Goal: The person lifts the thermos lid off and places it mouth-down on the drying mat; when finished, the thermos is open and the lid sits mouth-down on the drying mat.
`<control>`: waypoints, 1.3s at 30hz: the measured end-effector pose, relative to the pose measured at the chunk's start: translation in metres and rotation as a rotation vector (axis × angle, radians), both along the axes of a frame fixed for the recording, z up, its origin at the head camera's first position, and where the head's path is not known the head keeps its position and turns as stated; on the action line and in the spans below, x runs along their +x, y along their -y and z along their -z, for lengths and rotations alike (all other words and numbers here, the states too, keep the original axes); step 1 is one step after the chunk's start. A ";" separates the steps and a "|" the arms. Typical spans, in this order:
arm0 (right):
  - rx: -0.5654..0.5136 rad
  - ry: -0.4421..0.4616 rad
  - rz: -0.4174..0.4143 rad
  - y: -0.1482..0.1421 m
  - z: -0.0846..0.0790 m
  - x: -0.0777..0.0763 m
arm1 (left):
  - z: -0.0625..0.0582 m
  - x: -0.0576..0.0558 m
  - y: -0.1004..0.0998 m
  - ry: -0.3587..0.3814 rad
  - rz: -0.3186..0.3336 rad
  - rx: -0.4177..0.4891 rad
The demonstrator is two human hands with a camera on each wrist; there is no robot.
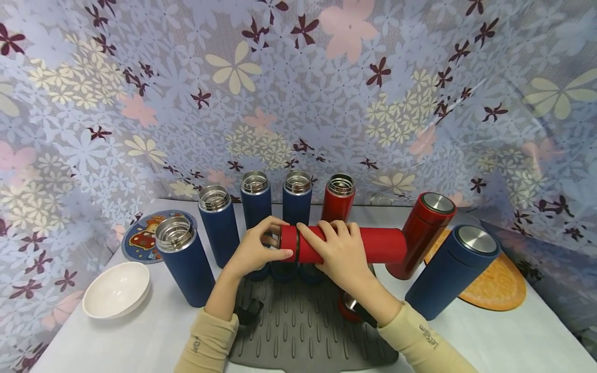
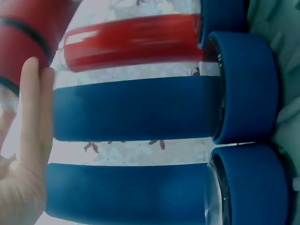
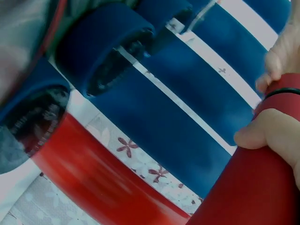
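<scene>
A red thermos (image 1: 384, 244) lies sideways in the air over the dark grey mat. My right hand (image 1: 342, 254) grips its body from above. At its left end, my left hand (image 1: 254, 251) holds the lid (image 1: 288, 235), thumb in front, fingers around the end. Behind it stand lidless blue thermoses, one left of the middle (image 1: 255, 202) and one further right (image 1: 298, 202), beside a lidless red thermos (image 1: 338, 204). Blue lids (image 2: 248, 86) sit on the mat, partly hidden by the hands in the head view. A red lid (image 1: 350, 305) lies near my right wrist.
Two more lidless blue thermoses (image 1: 186, 269) stand at left, near a white bowl (image 1: 116, 291) and a cartoon-printed round mat (image 1: 132, 241). At right stand a lidded red thermos (image 1: 420, 238) and a lidded blue thermos (image 1: 450, 274), beside a pizza-patterned disc (image 1: 501, 282). The grey mat (image 1: 303, 342) lies in front.
</scene>
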State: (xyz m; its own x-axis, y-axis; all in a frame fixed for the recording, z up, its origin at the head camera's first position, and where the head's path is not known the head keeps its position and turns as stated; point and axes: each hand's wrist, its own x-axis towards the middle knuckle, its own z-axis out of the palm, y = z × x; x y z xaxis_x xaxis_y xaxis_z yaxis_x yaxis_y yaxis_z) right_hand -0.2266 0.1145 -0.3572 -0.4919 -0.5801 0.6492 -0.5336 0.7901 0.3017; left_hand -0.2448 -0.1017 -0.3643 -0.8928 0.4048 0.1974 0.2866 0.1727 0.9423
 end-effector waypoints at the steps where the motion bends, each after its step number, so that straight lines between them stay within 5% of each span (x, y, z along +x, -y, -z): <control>1: 0.005 -0.007 0.001 0.000 -0.001 0.000 | 0.000 0.000 0.000 0.003 -0.011 -0.002; 14: 0.018 -0.022 -0.001 -0.001 -0.002 0.001 | 0.001 0.000 -0.009 0.129 -0.070 -0.063; 21: 0.021 0.003 0.021 -0.006 -0.004 0.000 | -0.001 0.000 -0.001 -0.074 0.155 0.042; 25: 0.008 0.004 0.020 -0.007 -0.005 -0.002 | -0.001 -0.001 -0.001 -0.126 0.184 0.098; 39: 0.006 0.027 0.007 -0.007 -0.003 0.000 | -0.002 0.000 -0.004 0.081 0.048 -0.004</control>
State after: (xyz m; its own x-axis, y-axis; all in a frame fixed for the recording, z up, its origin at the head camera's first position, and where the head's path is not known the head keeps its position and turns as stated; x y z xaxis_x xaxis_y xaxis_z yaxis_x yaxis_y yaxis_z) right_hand -0.2266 0.1211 -0.3544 -0.5133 -0.5805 0.6320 -0.5357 0.7921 0.2925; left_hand -0.2448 -0.0975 -0.3626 -0.8856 0.4477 0.1239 0.2177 0.1644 0.9621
